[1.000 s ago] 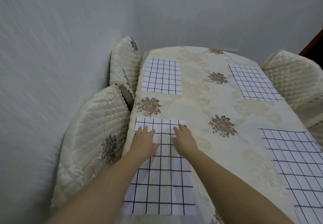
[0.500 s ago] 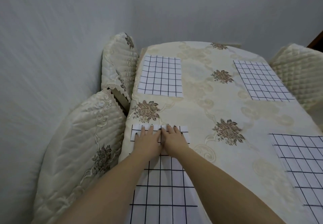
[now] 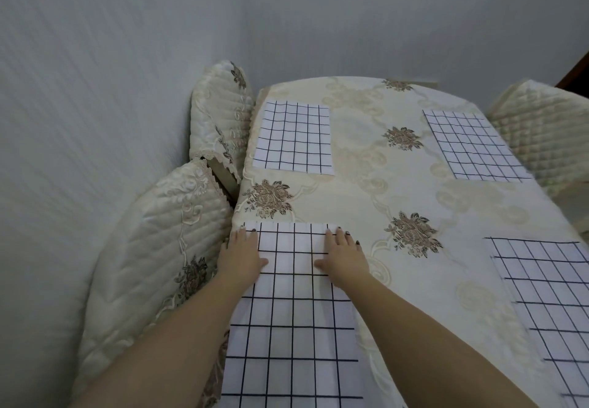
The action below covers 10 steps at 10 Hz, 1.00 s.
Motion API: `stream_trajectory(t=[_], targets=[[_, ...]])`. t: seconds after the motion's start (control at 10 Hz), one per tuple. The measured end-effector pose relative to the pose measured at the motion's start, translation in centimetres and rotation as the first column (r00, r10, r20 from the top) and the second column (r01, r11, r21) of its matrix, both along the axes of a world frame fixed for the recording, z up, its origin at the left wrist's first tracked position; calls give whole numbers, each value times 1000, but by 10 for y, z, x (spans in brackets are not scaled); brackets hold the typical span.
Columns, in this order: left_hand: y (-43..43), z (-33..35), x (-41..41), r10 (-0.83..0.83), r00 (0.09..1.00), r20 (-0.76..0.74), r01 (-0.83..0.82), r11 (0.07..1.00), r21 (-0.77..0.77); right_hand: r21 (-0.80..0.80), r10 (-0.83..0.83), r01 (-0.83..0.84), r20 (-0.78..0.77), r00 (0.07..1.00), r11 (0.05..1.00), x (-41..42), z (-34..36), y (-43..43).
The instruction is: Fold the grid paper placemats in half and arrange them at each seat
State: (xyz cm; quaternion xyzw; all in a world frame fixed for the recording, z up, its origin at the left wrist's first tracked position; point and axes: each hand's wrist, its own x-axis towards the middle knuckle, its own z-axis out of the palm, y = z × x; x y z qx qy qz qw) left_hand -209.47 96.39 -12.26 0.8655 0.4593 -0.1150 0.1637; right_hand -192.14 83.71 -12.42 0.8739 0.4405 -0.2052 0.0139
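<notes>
My left hand [image 3: 242,256] and right hand [image 3: 343,256] lie flat, fingers straight, pressing the far corners of the grid paper placemat [image 3: 293,315] at the left edge of the desk [image 3: 366,203].

Btm edge cuts off near placemat [image 3: 293,328]; right placemat [image 3: 548,296] clipped at right & btm edges.
</notes>
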Motion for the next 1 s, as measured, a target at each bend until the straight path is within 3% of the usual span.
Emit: stream_trajectory(t=[0.2, 0.5, 0.8, 0.9, 1.0], targets=[[-41, 9, -23, -39, 996, 84, 40, 999, -5, 50, 63, -61, -32, 997, 997, -24, 10, -30], [-145, -2, -59, -142, 988, 54, 146, 986, -78, 109, 80, -68, -113, 990, 992, -102, -7, -103], [-172, -1, -93, -66, 996, 68, 72, 993, -89, 210, 15, 6, -100, 995, 978, -126, -14, -160], [-174, -1, -101, -14, 994, 105, 28, 992, -125, 137, -14, 31, -127, 992, 990, -123, -13, -173], [-177, 5, -98, 28, 986, 166, -4, 989, -147, 179, -81, 120, -209, 975, 977, -118, -4, -176]])
